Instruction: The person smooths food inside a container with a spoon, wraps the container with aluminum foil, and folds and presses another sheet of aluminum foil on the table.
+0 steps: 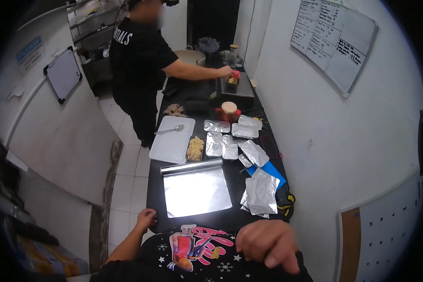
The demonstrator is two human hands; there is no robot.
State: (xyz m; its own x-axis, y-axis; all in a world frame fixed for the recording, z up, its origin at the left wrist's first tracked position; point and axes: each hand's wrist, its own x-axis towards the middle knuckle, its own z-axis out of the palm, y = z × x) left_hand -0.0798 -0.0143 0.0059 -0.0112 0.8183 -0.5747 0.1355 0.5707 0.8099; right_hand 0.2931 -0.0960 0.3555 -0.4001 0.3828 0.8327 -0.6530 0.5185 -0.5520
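My left hand (147, 219) is at the table's front left corner, its fingers loosely curled and nothing visible in them. Raised over the front edge, close to my chest, is my right hand (268, 242), closed with the fingers bent down; nothing shows in it. A sheet of aluminum foil (197, 190) lies unrolled before me, its roll (191, 166) along the far side. Cut foil sheets (262, 191) are stacked to the right, nearest my right hand. Beyond the roll stands an uncovered tray of pale yellow food (195, 148), beside several foil-covered trays (230, 146).
A white tray (169, 152) holds a spoon (176, 128). Behind are a red jar (229, 112) and a crumpled brown cloth (175, 110). Across the table a co-worker (138, 56) reaches over a small food container (232, 80) on a scale (238, 88). A wall borders the right side.
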